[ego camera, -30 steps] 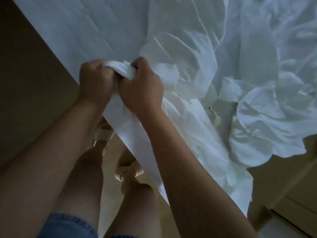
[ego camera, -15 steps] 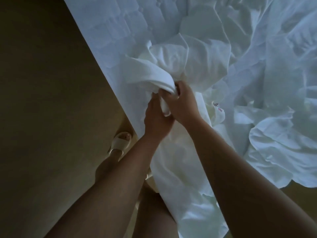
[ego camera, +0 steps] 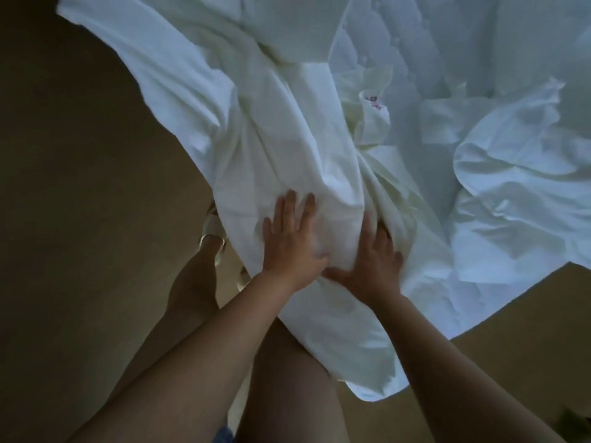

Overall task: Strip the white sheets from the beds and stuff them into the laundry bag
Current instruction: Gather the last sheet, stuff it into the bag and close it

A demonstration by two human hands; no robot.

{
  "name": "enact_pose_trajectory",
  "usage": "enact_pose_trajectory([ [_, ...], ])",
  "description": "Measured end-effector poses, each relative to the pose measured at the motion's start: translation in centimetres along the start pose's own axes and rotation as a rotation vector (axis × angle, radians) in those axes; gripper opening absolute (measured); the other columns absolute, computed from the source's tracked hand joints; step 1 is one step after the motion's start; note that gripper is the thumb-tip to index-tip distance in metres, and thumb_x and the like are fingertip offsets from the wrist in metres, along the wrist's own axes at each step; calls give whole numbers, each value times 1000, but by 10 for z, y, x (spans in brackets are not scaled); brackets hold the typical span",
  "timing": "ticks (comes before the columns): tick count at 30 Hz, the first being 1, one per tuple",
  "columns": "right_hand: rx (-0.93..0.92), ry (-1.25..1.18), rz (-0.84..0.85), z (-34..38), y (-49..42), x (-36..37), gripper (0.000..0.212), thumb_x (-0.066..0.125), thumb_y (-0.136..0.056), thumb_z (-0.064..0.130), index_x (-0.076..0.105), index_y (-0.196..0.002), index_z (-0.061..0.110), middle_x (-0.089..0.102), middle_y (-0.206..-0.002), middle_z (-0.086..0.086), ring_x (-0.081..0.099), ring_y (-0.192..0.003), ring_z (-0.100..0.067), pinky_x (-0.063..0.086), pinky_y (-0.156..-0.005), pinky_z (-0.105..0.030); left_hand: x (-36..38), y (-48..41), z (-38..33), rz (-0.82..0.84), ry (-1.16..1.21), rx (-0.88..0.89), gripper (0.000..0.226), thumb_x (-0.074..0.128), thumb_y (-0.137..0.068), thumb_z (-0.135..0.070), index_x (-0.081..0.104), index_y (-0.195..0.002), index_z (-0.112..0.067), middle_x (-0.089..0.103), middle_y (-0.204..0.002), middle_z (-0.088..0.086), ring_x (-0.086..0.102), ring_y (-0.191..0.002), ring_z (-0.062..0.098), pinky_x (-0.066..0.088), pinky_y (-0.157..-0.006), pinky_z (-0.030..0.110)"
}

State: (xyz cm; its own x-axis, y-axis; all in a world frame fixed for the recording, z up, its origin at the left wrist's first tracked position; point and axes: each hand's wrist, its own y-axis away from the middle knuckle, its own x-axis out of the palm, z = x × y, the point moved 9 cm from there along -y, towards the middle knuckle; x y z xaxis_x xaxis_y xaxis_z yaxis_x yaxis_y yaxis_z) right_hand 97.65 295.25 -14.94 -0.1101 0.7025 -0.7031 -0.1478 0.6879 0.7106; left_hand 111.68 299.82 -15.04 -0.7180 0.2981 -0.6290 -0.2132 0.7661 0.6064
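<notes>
A crumpled white sheet (ego camera: pixel 287 129) hangs off the bed's edge toward the floor. My left hand (ego camera: pixel 292 241) lies flat on it with fingers spread and straight. Close beside it, my right hand (ego camera: pixel 372 257) presses the same bunched fold, thumb stretched toward the left hand and fingertips sunk into a crease. More rumpled white bedding (ego camera: pixel 518 187) lies heaped on the right of the bed. The quilted mattress (ego camera: pixel 415 33) shows bare at the top. A small tag with red print (ego camera: pixel 374 102) sits among the folds. No laundry bag is in view.
Tan floor (ego camera: pixel 80 219) lies to the left and below the bed. My bare legs and a white sandal (ego camera: pixel 212 231) stand against the bed's edge under the hanging sheet. A dark object (ego camera: pixel 577 423) shows at the lower right corner.
Both hands have let go of the pinched sheet edge and now lie flat on the gathered sheet. The sheet has been pulled further off the mattress toward me.
</notes>
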Motion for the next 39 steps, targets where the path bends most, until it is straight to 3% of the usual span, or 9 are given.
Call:
enact_pose_trajectory([
  [8,-119,-423,-22,22,-17,-36,23,46,-93,15,63,-108,8,67,-103,-12,61,-98,-31,43,-76,-31,26,0,-29,181,-393,239,144,74,-63,-64,-53,-124,-33,-35,-152,13,-28,-142,32,-4,-112,61],
  [11,-113,-750,99,34,-8,-57,14,49,-84,12,61,-78,10,61,-73,-5,61,-76,-26,48,-65,-32,-21,-8,-52,-157,-254,378,107,66,-58,-64,18,-144,-21,27,-151,19,23,-141,31,20,-103,70],
  [15,-232,-816,-49,58,0,-109,13,59,-78,28,57,-86,18,56,-79,4,53,-72,-11,41,-64,-24,-84,-29,-54,-250,-55,297,39,43,-78,-41,60,-94,-10,67,-82,8,65,-82,31,42,-97,47],
  [18,-509,-421,-316,92,8,-143,88,74,-70,48,29,-142,24,40,-138,-7,35,-125,-22,29,-101,-33,-110,-58,-29,40,350,14,33,58,-80,-34,68,-103,-12,71,-101,13,65,-97,31,49,-85,37],
  [22,-686,49,-314,125,-4,-120,126,84,-50,55,2,-144,36,8,-155,-17,3,-139,-32,17,-107,-63,-132,-68,4,381,482,-199,21,61,-88,-26,68,-104,-15,70,-104,8,66,-95,24,52,-89,38],
  [27,-792,246,-158,185,-38,-93,101,77,-72,28,15,-152,24,14,-154,-25,20,-139,-42,41,-96,-52,-145,-67,53,66,501,-276,37,49,-95,-19,49,-131,-14,53,-123,3,50,-108,19,38,-83,22],
  [30,-777,310,-19,202,-65,-78,84,61,-86,36,9,-151,30,11,-155,-12,15,-141,-30,37,-102,-44,-149,-38,61,-281,90,-120,74,60,-82,-34,29,-146,-10,37,-144,15,36,-132,33,33,-105,42],
  [34,-734,294,133,218,-88,-88,70,59,-88,39,23,-148,33,22,-152,-9,27,-137,-30,36,-105,-46,-87,-16,45,-266,-465,193,131,81,-46,-57,17,-147,-5,24,-154,22,17,-142,35,12,-110,61],
  [39,-673,217,-218,210,-70,-111,70,59,-85,30,30,-147,20,27,-151,-16,26,-137,-35,22,-111,-48,-100,-74,53,-384,-554,207,95,73,-66,-42,25,-142,-11,42,-144,20,37,-133,32,32,-101,56],
])
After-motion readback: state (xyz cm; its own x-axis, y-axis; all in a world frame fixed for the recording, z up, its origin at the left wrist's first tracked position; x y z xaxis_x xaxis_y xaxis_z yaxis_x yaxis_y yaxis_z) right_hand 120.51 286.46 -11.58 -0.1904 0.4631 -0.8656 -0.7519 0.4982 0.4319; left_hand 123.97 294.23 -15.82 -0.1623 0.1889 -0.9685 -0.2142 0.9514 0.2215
